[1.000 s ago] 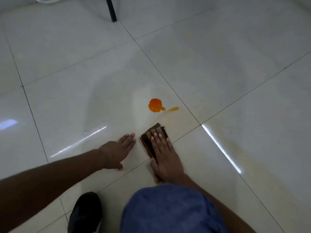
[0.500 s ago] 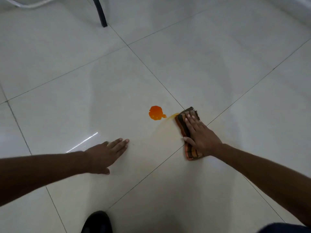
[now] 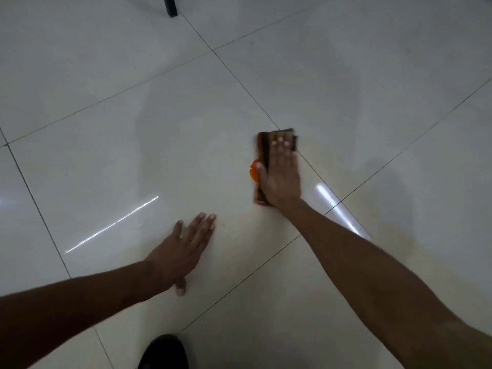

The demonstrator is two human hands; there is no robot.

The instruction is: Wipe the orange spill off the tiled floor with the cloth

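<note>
My right hand [image 3: 281, 173] presses flat on a folded brown striped cloth [image 3: 265, 145] on the pale tiled floor [image 3: 159, 142]. The cloth covers most of the orange spill [image 3: 253, 171]; only a small orange edge shows at the cloth's left side, next to my thumb. The hand and cloth are blurred by motion. My left hand [image 3: 186, 246] lies flat on the tile, palm down, fingers slightly apart, nearer to me and left of the cloth, holding nothing.
A dark furniture leg [image 3: 170, 6] stands at the top of the view. A black shoe [image 3: 165, 351] shows at the bottom edge. Faint yellowish smears mark the tiles around and right of the cloth. Glossy reflections streak the floor.
My right hand has slid the cloth left and forward over the orange spill, which was fully exposed before. My left hand stays planted on the tile.
</note>
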